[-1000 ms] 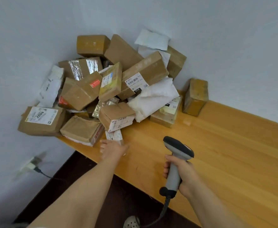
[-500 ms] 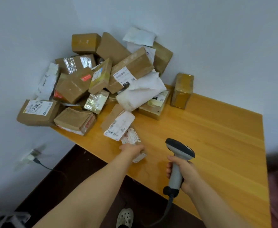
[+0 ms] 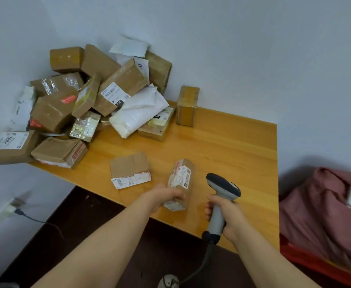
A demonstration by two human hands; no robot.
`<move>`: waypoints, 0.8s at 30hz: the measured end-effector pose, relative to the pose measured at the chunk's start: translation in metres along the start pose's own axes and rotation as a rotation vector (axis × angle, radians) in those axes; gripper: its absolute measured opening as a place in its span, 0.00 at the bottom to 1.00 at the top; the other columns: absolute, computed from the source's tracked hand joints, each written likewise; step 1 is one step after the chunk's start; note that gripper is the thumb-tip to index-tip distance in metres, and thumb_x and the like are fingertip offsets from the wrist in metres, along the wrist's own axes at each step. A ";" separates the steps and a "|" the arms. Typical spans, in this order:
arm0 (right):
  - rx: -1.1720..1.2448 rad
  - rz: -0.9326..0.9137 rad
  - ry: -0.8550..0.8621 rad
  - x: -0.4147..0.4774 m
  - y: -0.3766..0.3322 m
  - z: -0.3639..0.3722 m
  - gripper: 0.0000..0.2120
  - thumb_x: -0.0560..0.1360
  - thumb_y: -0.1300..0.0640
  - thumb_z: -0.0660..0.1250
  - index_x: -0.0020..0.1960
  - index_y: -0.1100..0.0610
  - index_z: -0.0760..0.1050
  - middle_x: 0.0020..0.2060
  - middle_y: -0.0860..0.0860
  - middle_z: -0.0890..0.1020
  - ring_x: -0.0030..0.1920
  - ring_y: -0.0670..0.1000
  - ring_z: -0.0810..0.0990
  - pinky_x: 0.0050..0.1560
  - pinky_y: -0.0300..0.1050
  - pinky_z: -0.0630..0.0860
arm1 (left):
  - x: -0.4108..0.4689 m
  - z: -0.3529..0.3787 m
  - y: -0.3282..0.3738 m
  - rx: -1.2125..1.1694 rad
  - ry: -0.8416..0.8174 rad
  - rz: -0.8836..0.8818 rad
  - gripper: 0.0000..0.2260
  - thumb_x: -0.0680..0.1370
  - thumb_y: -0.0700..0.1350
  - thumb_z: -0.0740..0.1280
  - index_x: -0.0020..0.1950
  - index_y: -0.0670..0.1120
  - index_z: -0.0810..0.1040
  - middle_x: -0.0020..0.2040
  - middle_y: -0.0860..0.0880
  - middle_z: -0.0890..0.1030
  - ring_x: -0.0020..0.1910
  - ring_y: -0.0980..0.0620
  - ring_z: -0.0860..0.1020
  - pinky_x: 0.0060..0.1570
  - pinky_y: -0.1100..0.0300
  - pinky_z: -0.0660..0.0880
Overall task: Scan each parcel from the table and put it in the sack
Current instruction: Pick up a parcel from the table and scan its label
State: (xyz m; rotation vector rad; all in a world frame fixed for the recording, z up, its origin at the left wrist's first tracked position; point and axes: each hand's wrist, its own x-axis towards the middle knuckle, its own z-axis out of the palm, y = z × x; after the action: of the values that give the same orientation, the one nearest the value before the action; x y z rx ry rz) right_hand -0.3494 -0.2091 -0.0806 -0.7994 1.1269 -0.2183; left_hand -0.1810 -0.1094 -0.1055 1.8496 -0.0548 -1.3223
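small parcel (image 3: 181, 181) sits at the table's (image 3: 232, 146) near edge, gripped at its near end by the left hand (image 3: 164, 197). long axis runs away from the person, white label up. right hand (image 3: 230, 219) is wrapped round the scanner (image 3: 222, 186) handle just right of the parcel, head not on the label yet, so i'd say it needs a small swing left and down. the box is taped brown cardboard, slightly crushed. the scanner is hard grey plastic with a dark head and a cable. soft pink fabric sack (image 3: 319, 208) is off the right end, on the scanner hand's side. second box (image 3: 130, 170) lies left.
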 end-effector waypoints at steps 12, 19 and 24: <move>0.173 -0.222 0.067 -0.020 -0.040 0.010 0.07 0.71 0.66 0.74 0.40 0.59 0.77 0.37 0.56 0.85 0.38 0.54 0.85 0.35 0.45 0.78 | -0.019 0.019 0.045 0.083 -0.329 0.168 0.32 0.68 0.34 0.75 0.67 0.43 0.64 0.59 0.45 0.79 0.57 0.47 0.78 0.56 0.54 0.77; 0.353 -0.357 0.113 -0.035 -0.064 0.013 0.08 0.70 0.63 0.75 0.43 0.58 0.76 0.42 0.55 0.84 0.45 0.55 0.84 0.39 0.47 0.78 | -0.042 0.010 0.071 0.623 -0.129 0.557 0.46 0.63 0.41 0.78 0.71 0.52 0.52 0.60 0.51 0.71 0.54 0.51 0.74 0.38 0.65 0.75; 0.412 -0.423 0.109 -0.045 -0.075 0.003 0.11 0.68 0.65 0.76 0.45 0.58 0.75 0.44 0.54 0.84 0.46 0.54 0.84 0.36 0.47 0.80 | -0.056 0.012 0.079 1.066 0.107 0.863 0.42 0.62 0.50 0.77 0.68 0.54 0.55 0.59 0.54 0.73 0.51 0.50 0.74 0.46 0.58 0.72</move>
State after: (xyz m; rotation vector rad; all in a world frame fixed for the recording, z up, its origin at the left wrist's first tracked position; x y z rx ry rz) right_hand -0.3495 -0.2369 0.0023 -0.6515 0.9582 -0.8291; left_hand -0.1827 -0.1404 -0.0136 2.2530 -1.5587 -0.5485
